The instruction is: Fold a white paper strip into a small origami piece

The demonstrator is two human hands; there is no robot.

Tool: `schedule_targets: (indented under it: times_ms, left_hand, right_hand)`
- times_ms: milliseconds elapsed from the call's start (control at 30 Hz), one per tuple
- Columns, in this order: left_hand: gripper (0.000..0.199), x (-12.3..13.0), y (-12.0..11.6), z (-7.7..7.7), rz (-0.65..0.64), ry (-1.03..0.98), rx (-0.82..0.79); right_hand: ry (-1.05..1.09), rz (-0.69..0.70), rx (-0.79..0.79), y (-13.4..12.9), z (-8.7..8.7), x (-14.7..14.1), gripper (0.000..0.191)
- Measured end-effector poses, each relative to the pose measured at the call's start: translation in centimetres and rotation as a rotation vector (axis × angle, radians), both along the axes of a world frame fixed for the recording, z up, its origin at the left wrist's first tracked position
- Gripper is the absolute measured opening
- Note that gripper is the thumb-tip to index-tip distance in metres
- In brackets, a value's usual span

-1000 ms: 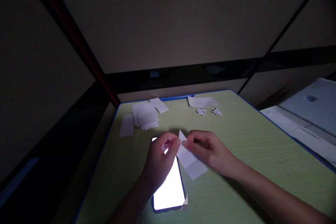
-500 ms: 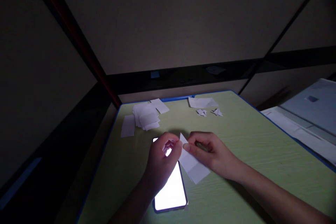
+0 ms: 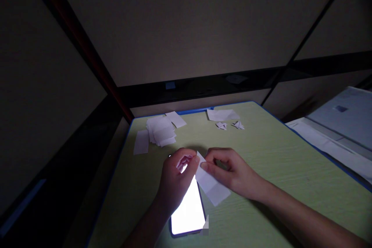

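A white paper strip [image 3: 214, 189], pointed at its upper end, hangs between my two hands and slants down to the right. My left hand [image 3: 178, 176] pinches its upper left edge between thumb and fingers. On the other side, my right hand [image 3: 229, 168] grips the strip's right edge, thumb on top. Beneath my left hand lies a phone [image 3: 188, 213] with a bright white screen, partly covered by that hand.
The green table [image 3: 270, 162] has a blue rim. Stacked white papers [image 3: 161, 130] lie at the back left, with single sheets beside them. Two small folded paper pieces [image 3: 221, 126] and a sheet [image 3: 223, 114] sit at the back. White furniture [image 3: 343, 120] stands right.
The strip's pointed tip looks narrower, and my right thumb has shifted slightly left along with the hand. The view has moved a little. Both hands keep their hold.
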State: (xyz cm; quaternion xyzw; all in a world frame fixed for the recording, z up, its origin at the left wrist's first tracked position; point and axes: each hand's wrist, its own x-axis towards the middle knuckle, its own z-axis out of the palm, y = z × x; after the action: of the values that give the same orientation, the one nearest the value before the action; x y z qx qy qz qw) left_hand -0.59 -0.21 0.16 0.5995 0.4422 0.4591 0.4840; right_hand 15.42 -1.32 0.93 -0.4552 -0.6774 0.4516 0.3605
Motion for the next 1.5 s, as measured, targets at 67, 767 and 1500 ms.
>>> schedule_targets:
  times_ms: [67,767,1500]
  left_hand:
    - [0.009,-0.1,0.0,0.0,0.005,-0.007,-0.003]
    - [0.015,-0.2,-0.3,0.1,-0.031,0.086,0.077]
    - [0.027,-0.5,-0.8,-0.3,-0.170,0.376,0.286]
  right_hand:
    - [-0.001,0.000,-0.006,0.0,0.0,0.0,0.025]
    - [0.116,0.057,-0.094,-0.3,0.1,0.2,0.027]
    - [0.284,-0.055,-0.093,0.0,-0.1,-0.1,0.024]
